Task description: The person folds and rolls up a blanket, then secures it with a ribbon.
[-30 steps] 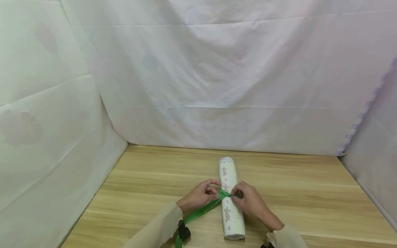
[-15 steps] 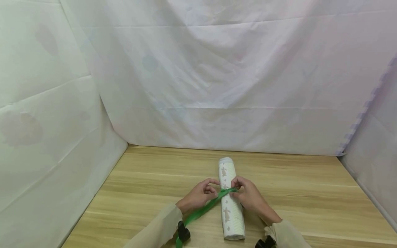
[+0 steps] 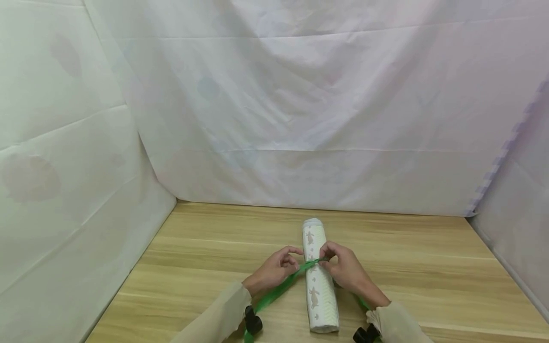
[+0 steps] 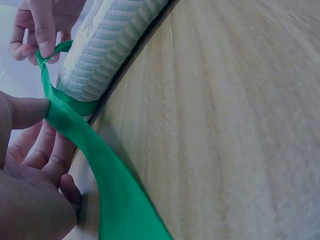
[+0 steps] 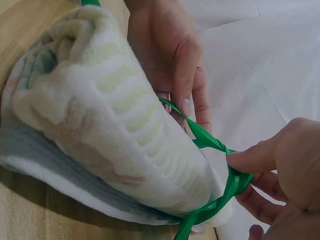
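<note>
A rolled towel (image 3: 319, 305), white with brown rabbit figures and pale green stripes, lies lengthwise on the table. A green ribbon (image 3: 274, 295) passes round its middle, crossing on top in narrow, twisted strands. On the towel's left side, my left hand (image 3: 274, 271) pinches one length of ribbon between thumb and fingers, and its wide tail (image 4: 117, 185) runs down beside the wrist. My right hand (image 3: 345, 269) sits at the towel's right side, thumb and fingers pinching a bunched ribbon loop (image 5: 240, 182). The ribbon under the towel is hidden.
The wood-grain table (image 3: 206, 233) spreads out around the towel. White cloth (image 3: 274, 119) hangs behind it, with more cloth (image 3: 64, 214) along the left side and at the right. Black wrist cameras (image 3: 253, 321) sit at both sleeves.
My right hand has moved slightly away from me, drawing the ribbon crossing narrower and farther up the towel. A green tail now shows by the right wrist. The left hand has barely moved.
</note>
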